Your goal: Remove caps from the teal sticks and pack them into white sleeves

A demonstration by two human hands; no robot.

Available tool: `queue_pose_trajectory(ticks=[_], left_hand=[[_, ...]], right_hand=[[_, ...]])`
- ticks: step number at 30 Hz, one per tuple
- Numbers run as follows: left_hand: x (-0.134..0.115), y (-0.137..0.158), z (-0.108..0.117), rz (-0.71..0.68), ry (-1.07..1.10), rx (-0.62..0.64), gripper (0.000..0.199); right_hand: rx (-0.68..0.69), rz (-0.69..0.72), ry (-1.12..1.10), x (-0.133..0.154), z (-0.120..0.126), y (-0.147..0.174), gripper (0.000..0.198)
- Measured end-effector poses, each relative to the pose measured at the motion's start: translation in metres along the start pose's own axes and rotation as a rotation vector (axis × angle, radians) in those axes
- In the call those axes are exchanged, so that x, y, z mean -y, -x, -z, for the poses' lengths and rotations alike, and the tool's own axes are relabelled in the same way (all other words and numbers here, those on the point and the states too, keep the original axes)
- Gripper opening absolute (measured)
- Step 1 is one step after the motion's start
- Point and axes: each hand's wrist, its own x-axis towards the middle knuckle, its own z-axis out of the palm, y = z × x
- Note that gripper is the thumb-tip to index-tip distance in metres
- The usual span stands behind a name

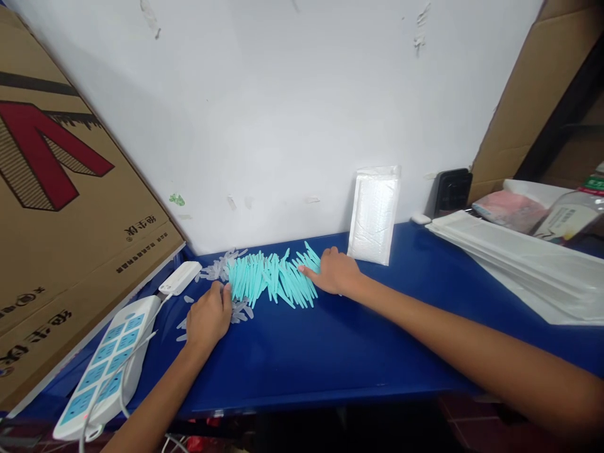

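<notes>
A long row of thin turquoise sticks (pixel 255 277) lies side by side on the blue tabletop (pixel 302 358). My left hand (pixel 210 314) rests on the table at the row's left end, fingers bent forward and thumb by the nearest sticks. At the other end is my right hand (pixel 337 272), its thumb stretched out onto the sticks and apart from the other fingers. Neither hand shows anything gripped in it. Translucent pale pieces (pixel 218 267) lie scattered behind the row's left part, with more around my left hand.
A white bubble mailer (pixel 375 214) leans on the wall. On the left are a power strip (pixel 113 365), a white adapter (pixel 182 277) with cable, and a large carton (pixel 70 207). White mailers (pixel 523 264), a bottle (pixel 570 214) and a black object (pixel 453 192) are on the right.
</notes>
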Motion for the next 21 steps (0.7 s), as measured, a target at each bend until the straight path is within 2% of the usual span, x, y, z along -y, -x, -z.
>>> queue_pose_trajectory(ticks=[7, 11, 15, 19, 21], left_hand=[[-0.001, 0.003, 0.002, 0.011, 0.007, -0.051, 0.045], [-0.001, 0.003, 0.001, 0.017, -0.002, -0.085, 0.043], [0.001, 0.002, -0.001, 0.018, 0.006, -0.107, 0.043], [0.002, 0.003, 0.001, 0.014, 0.033, -0.106, 0.044], [0.001, 0.004, 0.003, 0.018, 0.043, -0.095, 0.045]], right_hand=[[0.042, -0.122, 0.049, 0.047, -0.007, -0.018, 0.114], [0.092, -0.142, 0.058, 0.065, -0.005, -0.021, 0.111], [0.131, -0.136, 0.047, 0.072, -0.004, -0.023, 0.090], [0.142, -0.172, 0.040, 0.069, -0.006, -0.023, 0.053], [0.142, -0.179, 0.037, 0.064, -0.008, -0.021, 0.041]])
